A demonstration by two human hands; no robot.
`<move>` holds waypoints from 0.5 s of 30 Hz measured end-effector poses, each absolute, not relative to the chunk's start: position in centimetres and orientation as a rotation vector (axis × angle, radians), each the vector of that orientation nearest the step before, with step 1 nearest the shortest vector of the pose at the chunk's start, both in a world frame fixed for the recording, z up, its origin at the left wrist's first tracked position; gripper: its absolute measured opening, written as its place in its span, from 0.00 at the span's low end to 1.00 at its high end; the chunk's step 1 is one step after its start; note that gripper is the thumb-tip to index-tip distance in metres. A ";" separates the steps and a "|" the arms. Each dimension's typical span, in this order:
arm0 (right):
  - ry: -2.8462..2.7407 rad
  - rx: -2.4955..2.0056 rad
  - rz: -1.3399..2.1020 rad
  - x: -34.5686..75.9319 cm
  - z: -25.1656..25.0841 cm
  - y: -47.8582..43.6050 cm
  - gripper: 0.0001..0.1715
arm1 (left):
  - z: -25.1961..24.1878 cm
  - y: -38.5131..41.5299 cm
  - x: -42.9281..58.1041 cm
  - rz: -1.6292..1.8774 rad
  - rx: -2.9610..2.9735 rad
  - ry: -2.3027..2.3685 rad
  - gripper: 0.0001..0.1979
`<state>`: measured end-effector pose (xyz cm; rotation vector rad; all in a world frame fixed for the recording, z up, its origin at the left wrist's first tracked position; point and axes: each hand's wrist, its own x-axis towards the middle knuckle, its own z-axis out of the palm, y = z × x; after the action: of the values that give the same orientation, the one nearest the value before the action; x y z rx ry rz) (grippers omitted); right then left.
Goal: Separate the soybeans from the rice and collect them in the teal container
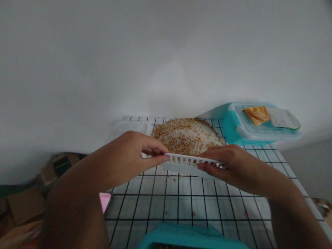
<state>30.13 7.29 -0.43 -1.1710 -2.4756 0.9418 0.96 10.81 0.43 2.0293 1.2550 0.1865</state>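
Note:
A white slotted plastic basket (190,162) is held a little above the table, heaped with yellow beans mixed with white rice (187,136). My left hand (132,155) pinches its near-left rim with thumb and fingers closed. My right hand (228,162) grips the near-right rim the same way. A few loose beans (174,177) lie on the grid-patterned tablecloth (181,200) right under the basket.
A teal box with a clear lid (249,129) stands at the back right, an orange cloth (256,114) and a white pad on top. A clear tray (131,128) lies at the back left. A teal container edge (186,237) is nearest me. A pink object (104,201) lies at the table's left edge.

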 end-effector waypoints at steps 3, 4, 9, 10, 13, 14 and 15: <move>-2.465 -1.150 0.955 29.5 -0.6 7.3 0.13 | 0.3 10.8 0.8 0.182 2.037 1.271 0.10; -2.463 -1.147 0.950 29.4 -0.6 7.2 0.13 | 0.4 10.8 0.8 0.184 2.025 1.280 0.10; -2.491 -1.116 0.912 29.3 -0.9 7.0 0.12 | 0.9 10.6 1.2 0.143 1.975 1.290 0.08; -2.500 -1.117 0.908 29.3 -1.0 7.1 0.11 | 1.0 10.6 1.3 0.133 1.973 1.282 0.08; -2.526 -1.130 0.901 29.3 -1.3 7.3 0.10 | 0.9 10.6 1.4 0.097 1.953 1.263 0.07; -2.530 -1.130 0.899 29.3 -1.3 7.3 0.10 | 0.9 10.6 1.4 0.085 1.943 1.261 0.07; -2.532 -1.127 0.900 29.3 -1.3 7.3 0.10 | 0.9 10.6 1.3 0.069 1.933 1.255 0.07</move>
<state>29.33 7.31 -1.34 -1.1272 -2.5324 0.9004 1.34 10.55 0.86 1.9327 1.2549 0.0687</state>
